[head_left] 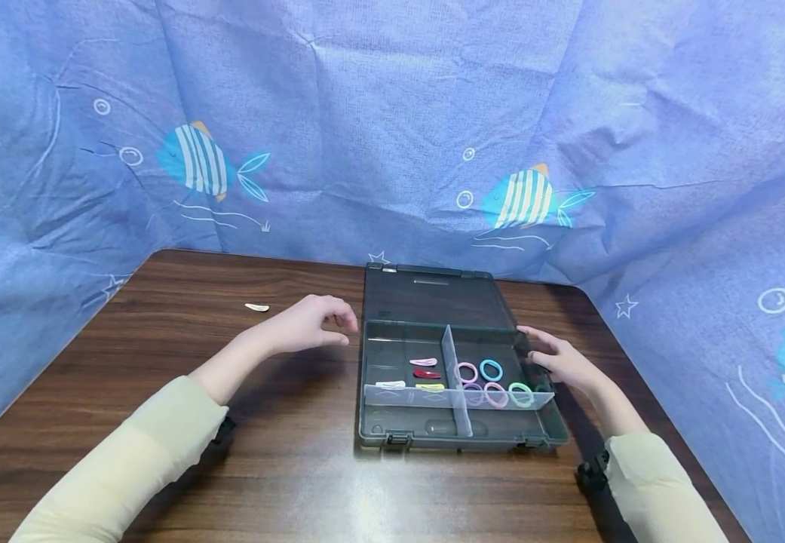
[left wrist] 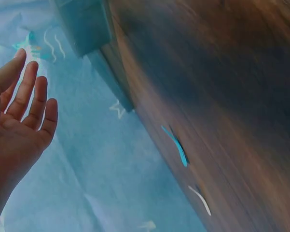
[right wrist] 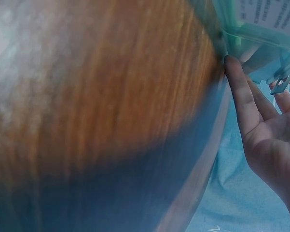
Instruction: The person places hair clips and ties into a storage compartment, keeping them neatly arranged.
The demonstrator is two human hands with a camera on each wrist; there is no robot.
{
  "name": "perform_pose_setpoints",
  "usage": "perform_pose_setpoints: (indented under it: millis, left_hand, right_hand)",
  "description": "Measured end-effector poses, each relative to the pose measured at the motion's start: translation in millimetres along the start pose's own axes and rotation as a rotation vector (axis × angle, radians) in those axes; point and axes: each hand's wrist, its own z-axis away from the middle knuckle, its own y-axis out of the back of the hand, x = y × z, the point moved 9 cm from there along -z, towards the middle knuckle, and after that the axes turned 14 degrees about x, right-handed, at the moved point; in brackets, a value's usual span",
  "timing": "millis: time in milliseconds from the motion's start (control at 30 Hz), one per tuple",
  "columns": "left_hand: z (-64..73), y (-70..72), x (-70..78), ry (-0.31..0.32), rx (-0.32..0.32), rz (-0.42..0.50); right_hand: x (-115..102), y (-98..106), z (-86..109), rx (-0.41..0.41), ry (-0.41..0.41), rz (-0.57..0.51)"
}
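Note:
A grey see-through divided box (head_left: 412, 431) lies with its lid (head_left: 433, 298) folded back. Several hair clips sit in its upper left compartment, among them a red hair clip (head_left: 427, 373) and a pink one. Several coloured hair ties, including a blue hair tie (head_left: 491, 370), fill the upper right compartment. My left hand (head_left: 307, 324) hovers just left of the box, fingers loosely bent around nothing. With straight fingers, my right hand (head_left: 565, 366) touches the box's right side. On the table lie a white hair clip (head_left: 256, 308) and, in the left wrist view, a blue hair clip (left wrist: 177, 147).
The box stands on a dark wood-grain table (head_left: 283, 467). A blue cloth (head_left: 392, 151) with fish prints hangs behind the table and along its sides. Clear dividers (head_left: 456, 381) cross inside the box, and latches (head_left: 399, 439) sit along its front edge.

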Motion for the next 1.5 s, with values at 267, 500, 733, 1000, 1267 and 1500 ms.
perform_pose_setpoints:
  millis: [267, 500, 733, 1000, 1267, 1500]
  left_hand:
    - [8.9, 24.5, -11.0, 0.002, 0.064, -0.084]
    - [16.4, 39.1, -39.3, 0.085, 0.069, -0.068]
    - [22.5, 42.0, -69.7, 0.187, 0.046, -0.047]
    - [26.5, 38.7, -90.4, 0.187, 0.02, -0.068]
    - [30.8, 33.0, -112.2, 0.196, -0.022, -0.092]
    - [36.0, 26.2, -134.8, 0.287, -0.071, -0.095]
  right_hand:
    - [0.3, -0.2, -1.2, 0.002, 0.006, -0.009]
    - [1.1, 0.2, -0.9, 0.004, -0.003, -0.017]
    - [-0.2, 1.1, 0.3, 0.005, 0.004, -0.002]
    - [-1.0, -0.2, 0.8, -0.001, 0.003, -0.016]
    - [2.9, 0.3, -1.7, -0.007, 0.0, 0.014]
    - [2.8, -0.2, -2.1, -0.006, -0.001, 0.001]
